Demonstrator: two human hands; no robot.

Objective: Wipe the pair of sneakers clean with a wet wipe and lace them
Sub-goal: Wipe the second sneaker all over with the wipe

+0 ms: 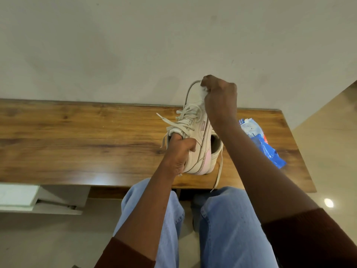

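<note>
A: Jeans [222, 229] aside, which step?
B: Wiping. The left hand [178, 151] grips the sneaker [195, 130] by its collar over the counter [77, 136], and the right hand [220, 95] pinches a wipe [203, 92] on the toe. Next, likely the sides; the laces [188, 111] hang loose.

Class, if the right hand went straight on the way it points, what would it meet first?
The sneaker toe, which the wipe in the right hand seems to touch; past that, likely the wall.
</note>
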